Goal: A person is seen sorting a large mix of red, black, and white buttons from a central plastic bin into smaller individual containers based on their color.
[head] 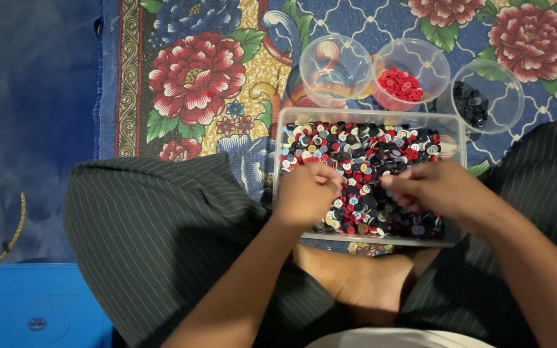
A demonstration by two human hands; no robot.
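Both hands sit in the clear tub (pixel 278 161) of mixed buttons (pixel 362 154): left hand (pixel 305 193) curled shut, right hand (pixel 430 187) pinching, contents hidden. Tub's wedged between the knees, so a leg shift could tip it and scatter buttons over the floral rug (pixel 195 77).

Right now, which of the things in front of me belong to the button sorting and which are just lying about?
In use:
left hand
right hand
clear tray of mixed buttons
empty round tub
tub with red buttons
tub with dark buttons

Lying about:
flowered rug
blue box
yellow cord
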